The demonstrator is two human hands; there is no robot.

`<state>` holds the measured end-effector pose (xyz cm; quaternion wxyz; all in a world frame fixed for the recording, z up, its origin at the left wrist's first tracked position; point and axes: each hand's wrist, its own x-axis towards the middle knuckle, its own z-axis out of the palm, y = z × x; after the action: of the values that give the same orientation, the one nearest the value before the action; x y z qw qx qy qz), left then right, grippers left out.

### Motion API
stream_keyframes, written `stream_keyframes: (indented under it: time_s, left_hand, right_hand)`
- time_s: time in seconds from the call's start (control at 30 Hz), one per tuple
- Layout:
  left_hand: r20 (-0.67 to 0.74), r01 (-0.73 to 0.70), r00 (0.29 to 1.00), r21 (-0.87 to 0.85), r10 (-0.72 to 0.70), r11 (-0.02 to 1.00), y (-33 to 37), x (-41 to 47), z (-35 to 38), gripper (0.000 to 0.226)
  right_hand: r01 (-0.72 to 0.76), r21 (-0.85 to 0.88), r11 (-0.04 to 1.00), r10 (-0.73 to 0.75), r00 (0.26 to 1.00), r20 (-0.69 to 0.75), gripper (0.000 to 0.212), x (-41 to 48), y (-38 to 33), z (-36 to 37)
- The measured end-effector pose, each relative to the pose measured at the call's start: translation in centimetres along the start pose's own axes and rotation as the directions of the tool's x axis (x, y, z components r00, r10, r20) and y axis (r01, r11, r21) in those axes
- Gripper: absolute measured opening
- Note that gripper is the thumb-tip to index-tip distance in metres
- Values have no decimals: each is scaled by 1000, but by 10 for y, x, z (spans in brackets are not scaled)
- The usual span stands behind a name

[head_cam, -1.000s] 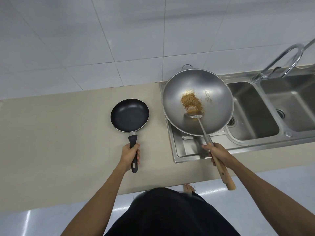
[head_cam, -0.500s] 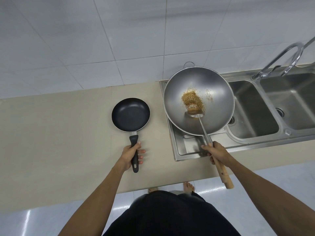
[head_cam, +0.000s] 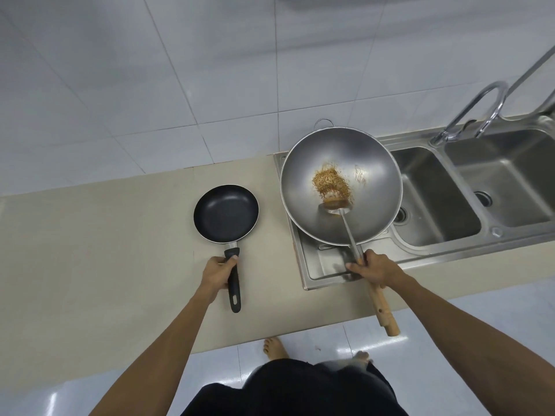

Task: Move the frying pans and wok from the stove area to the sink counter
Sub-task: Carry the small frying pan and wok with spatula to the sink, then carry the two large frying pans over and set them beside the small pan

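A small black frying pan (head_cam: 225,213) rests on the beige counter (head_cam: 105,250), its black handle pointing toward me. My left hand (head_cam: 216,273) is wrapped around that handle. A large steel wok (head_cam: 360,163) sits over the sink's drainboard (head_cam: 322,267), overlapping the left basin's edge. I cannot tell whether it rests there or hovers. Inside it lie a brown bristly scrubber (head_cam: 330,183) and a metal ladle (head_cam: 335,207). My right hand (head_cam: 375,270) grips the long wooden handle (head_cam: 386,313) at the wok's near side, with the ladle's shaft running into the same grip.
A stainless double sink (head_cam: 444,250) has two basins right of the wok and a curved tap (head_cam: 477,106) behind them. A white tiled wall backs the counter. The counter's front edge is just below my hands, with my bare feet on the glossy floor.
Pan and wok stay almost where they were. My left hand's fingers, loosened half a second ago, are closed around the pan handle again. The right hand keeps its grip.
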<state>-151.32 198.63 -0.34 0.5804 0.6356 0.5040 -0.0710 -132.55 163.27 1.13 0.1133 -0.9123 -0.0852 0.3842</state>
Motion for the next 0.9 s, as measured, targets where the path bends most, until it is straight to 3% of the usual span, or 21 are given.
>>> stream_keyframes:
  time_s: [0.1,0.17,0.27,0.37,0.53,0.67,0.9]
  left_hand:
    - [-182,-123,969,224,166,967,17,-8,-4,60]
    - [-211,-265,914,338,348,903,32,-15,-1,63]
    - [-130,-426,836,461,534,779,65,-32,17,62]
    - [-35,-506,774,565,632,652,96,-54,58,61]
    - [177,-614,686,660,705,432,133,-92,163,60]
    - [314,-714,601,624,735,318,152,-129,269,61]
    - [572,-814,508,564,644,141,175,-182,451,66]
  right_hand:
    - [29,-22,999,-30,999,-37,78,0,9,-16]
    - [44,-19,999,-45,995,-90,77,0,24,-32]
    - [69,-2,998,-68,984,-162,76,-3,59,-62]
    - [70,18,997,-63,967,-246,73,-11,106,-98]
    - [56,61,997,-31,936,-350,71,-30,199,-153]
    - [5,37,999,11,907,-420,72,-51,285,-179]
    - [-110,61,992,126,882,-454,74,-82,421,-214]
